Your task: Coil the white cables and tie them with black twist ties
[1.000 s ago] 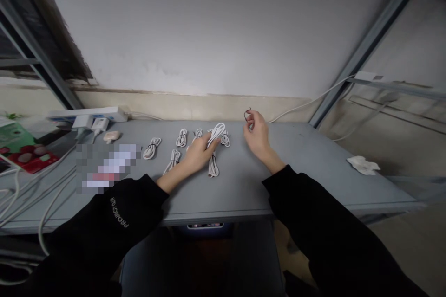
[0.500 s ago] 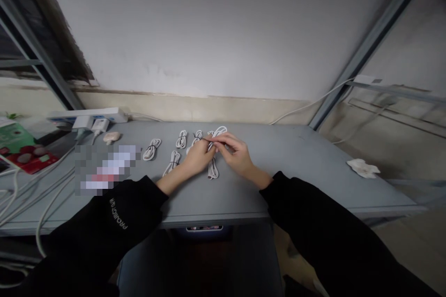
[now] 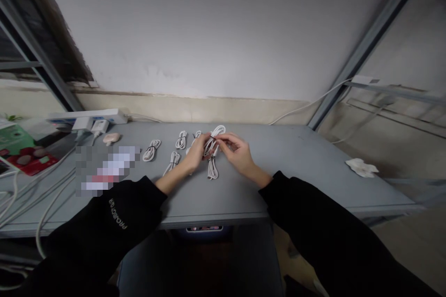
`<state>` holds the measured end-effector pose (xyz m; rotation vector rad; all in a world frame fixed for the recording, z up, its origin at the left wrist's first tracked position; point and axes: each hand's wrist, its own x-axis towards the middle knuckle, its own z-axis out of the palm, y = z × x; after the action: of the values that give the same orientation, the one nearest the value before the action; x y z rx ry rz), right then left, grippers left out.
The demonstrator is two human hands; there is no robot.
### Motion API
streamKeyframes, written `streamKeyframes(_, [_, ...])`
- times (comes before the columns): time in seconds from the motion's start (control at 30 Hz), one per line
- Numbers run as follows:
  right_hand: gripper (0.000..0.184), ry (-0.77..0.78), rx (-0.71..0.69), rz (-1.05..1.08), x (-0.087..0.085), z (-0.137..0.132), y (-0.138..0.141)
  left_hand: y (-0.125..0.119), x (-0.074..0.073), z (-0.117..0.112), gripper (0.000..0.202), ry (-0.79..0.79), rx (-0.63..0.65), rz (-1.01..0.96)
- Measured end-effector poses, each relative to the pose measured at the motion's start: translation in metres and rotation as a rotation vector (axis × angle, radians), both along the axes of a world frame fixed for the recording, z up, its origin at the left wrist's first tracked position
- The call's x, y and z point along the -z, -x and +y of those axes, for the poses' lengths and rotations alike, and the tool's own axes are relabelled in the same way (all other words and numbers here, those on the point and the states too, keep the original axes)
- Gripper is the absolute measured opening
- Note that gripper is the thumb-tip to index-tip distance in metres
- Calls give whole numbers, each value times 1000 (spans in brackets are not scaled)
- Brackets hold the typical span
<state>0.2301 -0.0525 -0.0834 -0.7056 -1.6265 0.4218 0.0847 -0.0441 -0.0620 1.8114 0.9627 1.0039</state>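
Over the middle of the desk, my left hand (image 3: 197, 152) has its fingers closed round a coiled white cable (image 3: 219, 129), whose loops stick up past the fingertips. A thin black twist tie (image 3: 212, 137) crosses that coil. At its right side my right hand (image 3: 238, 150) is closed in a pinch on the tie; the fingertips partly hide it. Just below the hands lies a bundled cable (image 3: 212, 169). Left of them are more tied white bundles, among them one bundle (image 3: 181, 140), another bundle (image 3: 173, 160) and a third bundle (image 3: 152, 150). My left hand partly covers others.
On the left of the grey desk (image 3: 296, 181) stand a power strip (image 3: 104, 114) with plugged-in chargers, a small pinkish case (image 3: 111, 138), a blurred-out item (image 3: 108, 169), loose cords and a red-green box (image 3: 28, 153). A crumpled tissue (image 3: 361, 167) lies at the right.
My left hand has turned and drawn slightly left, so more of the coil shows between the hands. The tie's loose end no longer sticks out to the left over the left hand.
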Motion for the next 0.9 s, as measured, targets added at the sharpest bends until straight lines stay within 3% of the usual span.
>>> streamKeyframes(0.07, [14,-26,-17,5,1,1,0,-2,-2,-1,42,138,43,-200])
streamKeyframes(0.17, [11,-45,-63,42,1,2,0,-5,-4,-1,47,211,8,-273])
streamKeyframes(0.23, [10,-33,-85,64,1,2,0,-5,-4,-1,50,226,-15,-268])
streamKeyframes(0.57, [12,125,-131,111,-3,-5,1,-3,-7,-6,59,241,123,-161])
streamKeyframes(0.8, [14,108,-69,87,-5,-6,1,-1,-9,-7,58,222,94,-182])
streamKeyframes(0.9, [15,137,-103,78,-6,-6,0,-1,-14,-10,58,193,100,-149])
